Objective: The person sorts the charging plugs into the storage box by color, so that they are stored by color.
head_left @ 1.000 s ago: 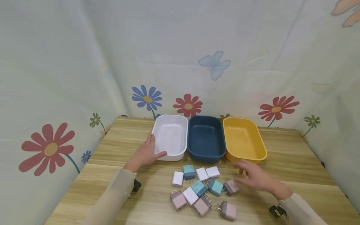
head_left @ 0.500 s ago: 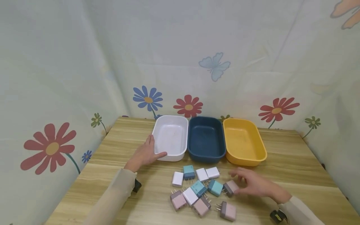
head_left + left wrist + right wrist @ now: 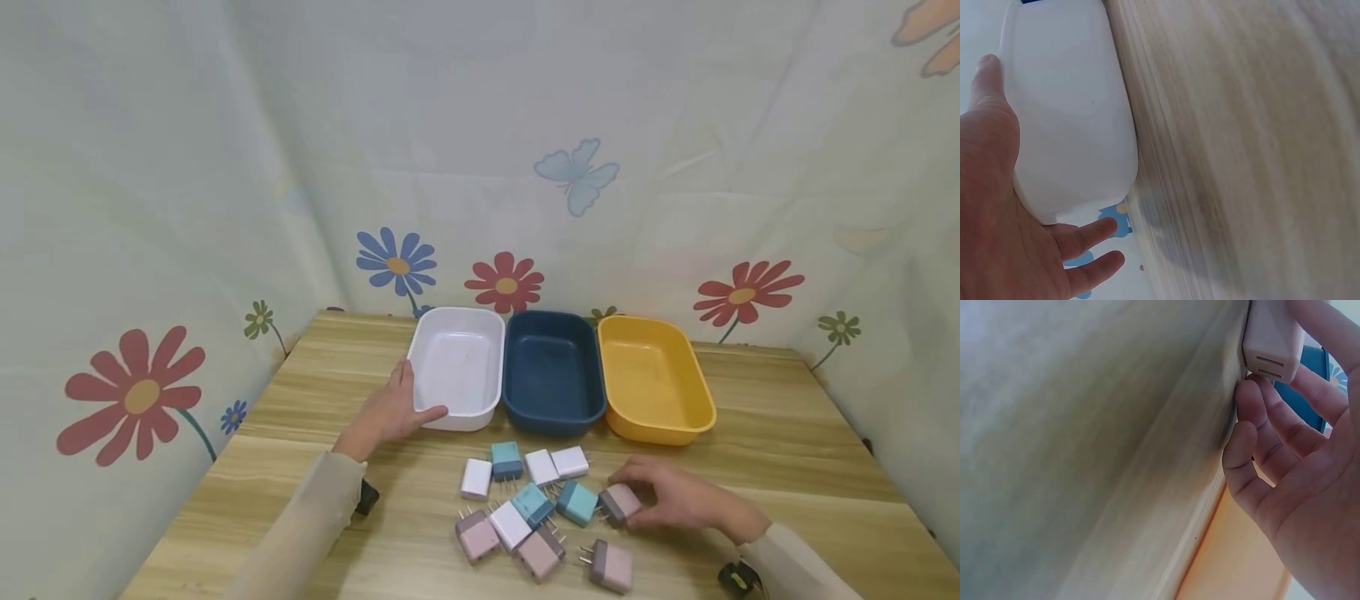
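Observation:
My left hand (image 3: 386,414) lies against the left front corner of a white plastic bin (image 3: 456,421), fingers along its side and thumb at the front rim. In the left wrist view, the fingers of that hand (image 3: 1010,206) are spread and fairly straight beside the bin (image 3: 1072,106). On the table, my right hand (image 3: 675,496) pinches a pink-and-mauve USB charger (image 3: 619,503) between thumb and fingers. The right wrist view shows the charger's (image 3: 1275,344) slotted end beside the hand (image 3: 1310,462), its other fingers curled below. The charger's prongs point left.
Right of the white bin stand a dark blue bin (image 3: 553,423) and a yellow bin (image 3: 660,433), side by side. Several white, teal and pink chargers (image 3: 510,525) lie loosely grouped in front. Another pink charger (image 3: 611,567) lies nearest the front. Flowered cloth (image 3: 480,167) hangs behind.
My right hand has come down from beside the yellow bin's front, and its thumb and fingers have closed round the pink charger. The left hand has stayed at the white bin.

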Demonstrator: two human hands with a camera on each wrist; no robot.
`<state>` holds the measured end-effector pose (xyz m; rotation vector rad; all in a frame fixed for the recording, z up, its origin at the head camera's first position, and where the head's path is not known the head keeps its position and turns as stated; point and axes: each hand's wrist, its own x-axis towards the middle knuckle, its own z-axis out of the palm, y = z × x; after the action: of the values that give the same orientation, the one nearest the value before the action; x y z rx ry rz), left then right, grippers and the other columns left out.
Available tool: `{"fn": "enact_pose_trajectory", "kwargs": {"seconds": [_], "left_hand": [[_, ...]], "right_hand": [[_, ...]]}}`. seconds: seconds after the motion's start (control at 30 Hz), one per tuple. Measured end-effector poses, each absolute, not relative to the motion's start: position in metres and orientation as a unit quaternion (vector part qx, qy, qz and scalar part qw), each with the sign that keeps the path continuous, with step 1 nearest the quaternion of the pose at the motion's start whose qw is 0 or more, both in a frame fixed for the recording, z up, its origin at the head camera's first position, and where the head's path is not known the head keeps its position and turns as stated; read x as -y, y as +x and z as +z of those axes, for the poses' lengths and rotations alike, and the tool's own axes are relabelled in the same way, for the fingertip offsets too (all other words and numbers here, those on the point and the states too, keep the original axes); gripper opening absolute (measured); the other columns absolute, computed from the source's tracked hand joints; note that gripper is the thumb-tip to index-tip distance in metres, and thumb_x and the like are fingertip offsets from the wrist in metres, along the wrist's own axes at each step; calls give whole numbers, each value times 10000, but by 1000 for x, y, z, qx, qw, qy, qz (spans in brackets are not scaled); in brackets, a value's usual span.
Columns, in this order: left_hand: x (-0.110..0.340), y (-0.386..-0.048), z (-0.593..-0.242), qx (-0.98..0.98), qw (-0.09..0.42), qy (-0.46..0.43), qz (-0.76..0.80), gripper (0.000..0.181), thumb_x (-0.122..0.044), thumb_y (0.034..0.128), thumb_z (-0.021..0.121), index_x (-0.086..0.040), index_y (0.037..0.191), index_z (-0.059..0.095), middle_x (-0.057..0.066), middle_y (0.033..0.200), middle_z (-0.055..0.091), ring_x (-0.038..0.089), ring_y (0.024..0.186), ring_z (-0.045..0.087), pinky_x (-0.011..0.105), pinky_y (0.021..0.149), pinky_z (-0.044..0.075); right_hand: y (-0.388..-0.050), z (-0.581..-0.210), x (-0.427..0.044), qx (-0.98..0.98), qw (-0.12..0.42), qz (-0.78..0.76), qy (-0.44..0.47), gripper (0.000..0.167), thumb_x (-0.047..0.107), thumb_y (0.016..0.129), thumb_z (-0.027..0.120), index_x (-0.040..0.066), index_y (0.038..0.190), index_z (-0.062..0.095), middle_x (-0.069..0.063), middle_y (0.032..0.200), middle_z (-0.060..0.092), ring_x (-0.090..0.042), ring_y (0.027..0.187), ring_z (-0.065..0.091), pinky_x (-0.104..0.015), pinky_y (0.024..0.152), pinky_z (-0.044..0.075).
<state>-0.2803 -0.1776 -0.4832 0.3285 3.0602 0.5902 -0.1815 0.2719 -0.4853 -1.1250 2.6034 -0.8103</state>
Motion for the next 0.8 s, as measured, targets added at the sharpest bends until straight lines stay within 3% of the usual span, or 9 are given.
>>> {"fn": "enact_pose_trajectory", "kwargs": {"seconds": [0.53,0.8], "left_hand": [[176,-281,-484,-972,4,100,214,1210,-750,750,547,62,1481,25,243,1536,93,419,1278,375,517,1007,363],[177,-278,-484,-972,5,99,214,1210,-750,753,544,72,1477,29,253,1532,95,424,1284,365,514,1009,362]], "right_hand": [[-188,-488,-276,-861,95,-282,-412,423,270,775,766,211,1169,623,120,1062,575,-50,889,518,-273,764,475],[-186,-479,-278,-862,127,-294,-393,410,252,794,756,213,1178,617,122,1055,592,-57,876,523,-267,737,477]]}}
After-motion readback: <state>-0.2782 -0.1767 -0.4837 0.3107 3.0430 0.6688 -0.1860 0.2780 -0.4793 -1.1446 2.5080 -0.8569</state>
